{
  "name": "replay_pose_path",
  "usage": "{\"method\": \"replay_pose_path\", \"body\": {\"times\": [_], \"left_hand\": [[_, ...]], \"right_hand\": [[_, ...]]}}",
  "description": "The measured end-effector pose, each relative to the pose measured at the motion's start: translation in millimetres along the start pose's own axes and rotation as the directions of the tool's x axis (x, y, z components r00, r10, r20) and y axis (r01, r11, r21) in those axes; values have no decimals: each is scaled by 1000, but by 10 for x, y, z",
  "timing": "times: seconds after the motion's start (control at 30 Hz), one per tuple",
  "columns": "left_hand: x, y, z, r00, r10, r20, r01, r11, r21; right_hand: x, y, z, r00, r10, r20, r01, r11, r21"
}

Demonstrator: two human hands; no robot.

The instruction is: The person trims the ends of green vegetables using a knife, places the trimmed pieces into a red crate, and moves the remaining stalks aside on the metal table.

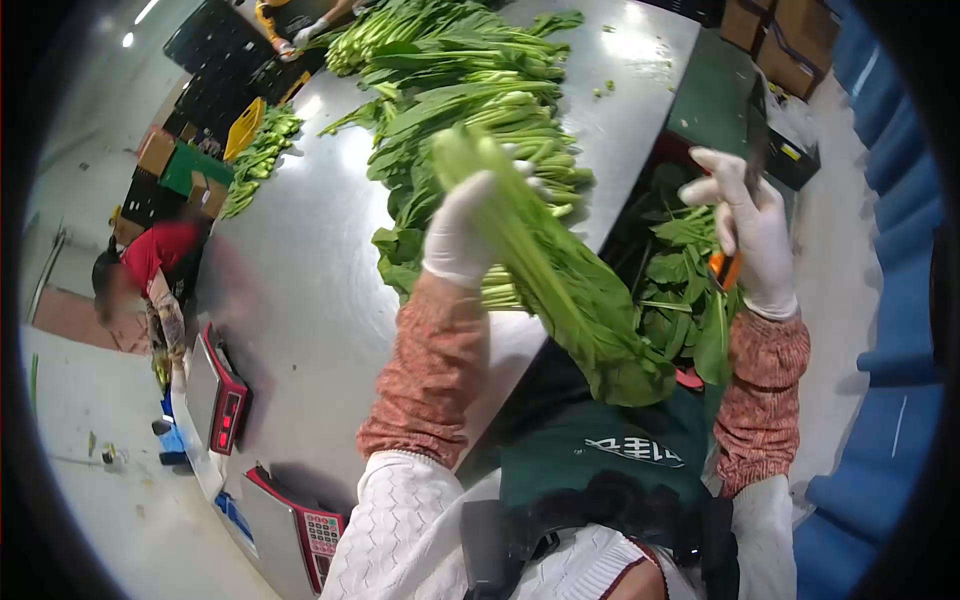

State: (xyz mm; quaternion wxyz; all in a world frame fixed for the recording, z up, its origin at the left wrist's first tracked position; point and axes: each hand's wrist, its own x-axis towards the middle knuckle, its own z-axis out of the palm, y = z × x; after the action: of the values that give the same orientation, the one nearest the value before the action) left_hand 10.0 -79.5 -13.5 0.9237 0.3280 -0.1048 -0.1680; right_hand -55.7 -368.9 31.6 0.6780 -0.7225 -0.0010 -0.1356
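Observation:
My left hand (462, 232), in a white glove, is closed around a bunch of leafy greens (560, 270) with pale stems. The bunch slants over the table edge, stems up and leaves down toward my apron. My right hand (748, 225), also gloved, is raised at the right with a knife (724, 270) in its grip. The knife's orange handle shows below the fingers, and a dark, blurred blade stands above them. Behind my left hand, a long pile of similar greens (500, 110) lies on the metal table (320, 240). Loose leaves (680, 270) fill a container beneath my right hand.
Two red-edged scales (228, 400) (318, 535) stand along the table's left edge. A person in red (160, 255) bends down at the left; another person's gloved hands (300, 38) are at the far end. Crates, cartons (800, 45) and a blue curtain (900, 200) surround the area.

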Motion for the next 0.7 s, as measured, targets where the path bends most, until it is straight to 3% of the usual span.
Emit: {"method": "replay_pose_path", "body": {"times": [0.07, 0.17, 0.27, 0.33, 0.4, 0.43, 0.5, 0.57, 0.6, 0.67, 0.7], "left_hand": [[-201, 413, -402, 990, 97, -100, -118, 966, -230], [-716, 1002, -1188, 865, 312, -394, -397, 904, -156], [-1334, 1484, -1898, 675, 382, -631, -502, 865, -14], [-1593, 1681, -2052, 452, 373, -810, -573, 818, 57], [-1794, 1921, -2526, 269, 314, -910, -519, 844, 138], [-1941, 2131, -3051, 301, 311, -902, -585, 807, 83], [-2065, 2579, -3519, 255, 345, -903, -607, 784, 128], [-2066, 3010, -3710, 349, 407, -844, -651, 754, 95], [-1937, 3048, -3351, 213, 390, -896, -623, 761, 183], [-1884, 3293, -3423, 162, 259, -952, -597, 794, 114], [-1736, 3181, -3186, 164, 318, -934, -510, 838, 196]], "right_hand": [[-35, 160, -84, 991, 123, -50, -124, 992, -27], [-202, 599, -279, 978, 200, -59, -203, 977, -57], [-468, 1036, -521, 949, 301, -93, -309, 947, -84], [-640, 1245, -676, 926, 335, -174, -354, 931, -86], [-771, 1345, -790, 896, 376, -235, -402, 913, -69], [-802, 1420, -847, 870, 412, -269, -439, 897, -48], [-804, 1388, -787, 874, 401, -274, -432, 900, -61], [-767, 1376, -726, 886, 380, -267, -415, 906, -86], [-717, 1379, -667, 895, 368, -251, -402, 910, -99], [-602, 1417, -511, 914, 356, -192, -380, 919, -104], [-559, 1444, -424, 921, 358, -152, -375, 922, -99]]}}
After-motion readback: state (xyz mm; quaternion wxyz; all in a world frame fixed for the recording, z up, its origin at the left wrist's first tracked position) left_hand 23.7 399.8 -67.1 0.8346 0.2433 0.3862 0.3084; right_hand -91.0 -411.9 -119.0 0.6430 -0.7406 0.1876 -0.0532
